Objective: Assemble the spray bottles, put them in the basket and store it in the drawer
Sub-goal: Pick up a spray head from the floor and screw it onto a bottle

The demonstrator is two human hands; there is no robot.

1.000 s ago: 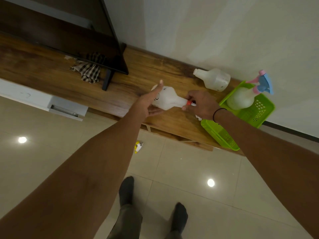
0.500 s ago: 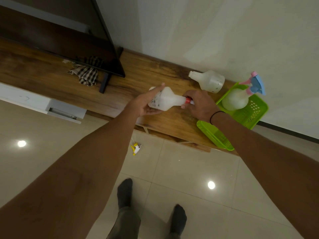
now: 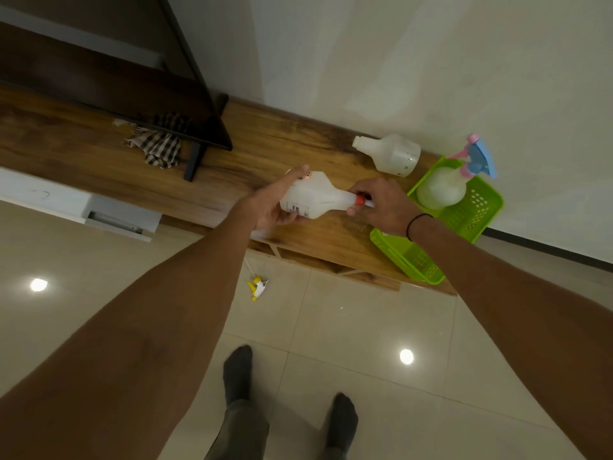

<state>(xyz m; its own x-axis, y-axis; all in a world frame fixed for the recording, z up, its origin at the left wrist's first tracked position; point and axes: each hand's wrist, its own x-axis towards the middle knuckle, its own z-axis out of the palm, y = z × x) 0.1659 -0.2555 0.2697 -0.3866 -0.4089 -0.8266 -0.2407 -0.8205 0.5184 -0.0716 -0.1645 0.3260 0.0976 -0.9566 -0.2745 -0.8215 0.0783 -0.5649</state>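
Observation:
My left hand [image 3: 272,204] holds the body of a white bottle [image 3: 311,199] that lies sideways above the wooden console [image 3: 265,154]. At the bottle's neck, my right hand [image 3: 381,204] is closed on a red and white spray head [image 3: 363,201]. A second white bottle [image 3: 389,154] without a head lies near the wall. A green basket [image 3: 464,220] stands at the console's right end with an assembled bottle [image 3: 441,187] in it, topped by a pink and blue sprayer. A yellow and white spray head [image 3: 257,286] lies on the floor.
A TV [image 3: 139,81] on a black stand occupies the console's left half, with a checkered cloth [image 3: 157,147] under its edge. A white drawer front [image 3: 109,217] sits below the console at the left. My feet stand on the tiled floor.
My left hand has closed further around the bottle's body, and both hands with the bottle have shifted slightly. The view has moved a little to the left.

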